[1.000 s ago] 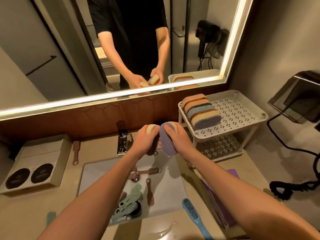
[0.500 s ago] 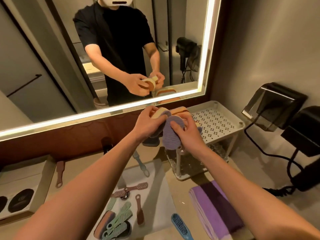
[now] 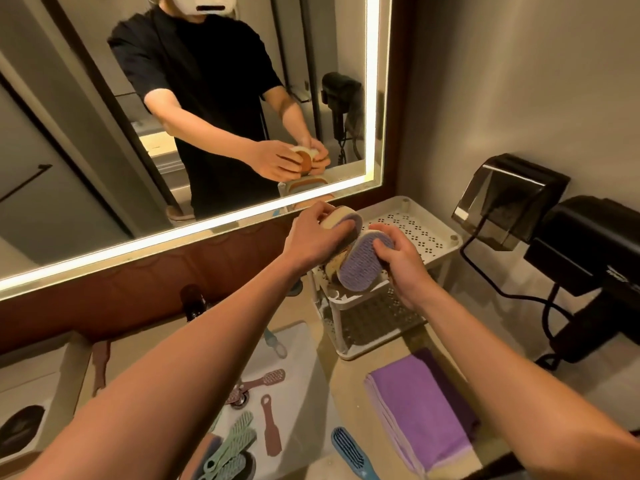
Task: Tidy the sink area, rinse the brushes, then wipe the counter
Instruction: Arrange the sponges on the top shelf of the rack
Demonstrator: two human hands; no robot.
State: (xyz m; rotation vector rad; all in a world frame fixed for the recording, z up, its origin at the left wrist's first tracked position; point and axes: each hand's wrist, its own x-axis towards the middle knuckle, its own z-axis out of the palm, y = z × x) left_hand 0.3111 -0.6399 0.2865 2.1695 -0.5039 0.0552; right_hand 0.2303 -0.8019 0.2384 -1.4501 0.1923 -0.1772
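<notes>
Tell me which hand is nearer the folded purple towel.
Right. The right hand is over the rack beyond the towel; the left hand is farther left, nearer the mirror.

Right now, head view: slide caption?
Left hand grips a cream-backed oval brush, right hand a purple-faced oval brush, at the white perforated plastic rack.

We see two oval scrub brushes raised side by side; our left hand (image 3: 311,237) grips the cream-backed brush (image 3: 341,218); our right hand (image 3: 401,261) holds the purple-bristled brush (image 3: 358,266), tilted with its bristles toward us; in the white sink (image 3: 301,344) lie a pink long-handled brush (image 3: 265,380), a brown brush (image 3: 272,433) and overlapping green brushes (image 3: 237,441); a blue brush (image 3: 349,452) lies on the beige counter (image 3: 346,382), near a folded purple cloth (image 3: 422,407).
</notes>
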